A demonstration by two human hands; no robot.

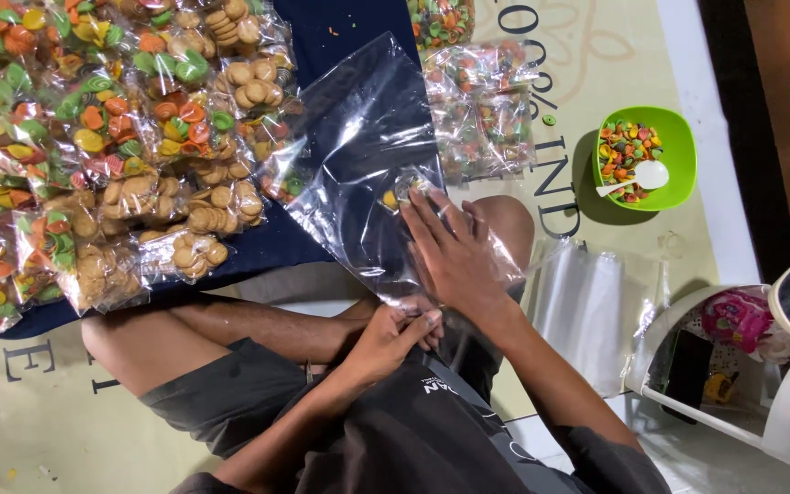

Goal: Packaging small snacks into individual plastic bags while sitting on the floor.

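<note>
Judging by the heap of sealed clear packets of round tan biscuits and coloured sweets on the dark blue cloth, I take the packing as well along. One large clear plastic bag is barely begun, a few sweets lying in it. My right hand lies flat inside that bag, fingers spread over my knee. My left hand pinches the bag's near edge, closed on it. More sweets wait in a green square bowl with a white spoon.
</note>
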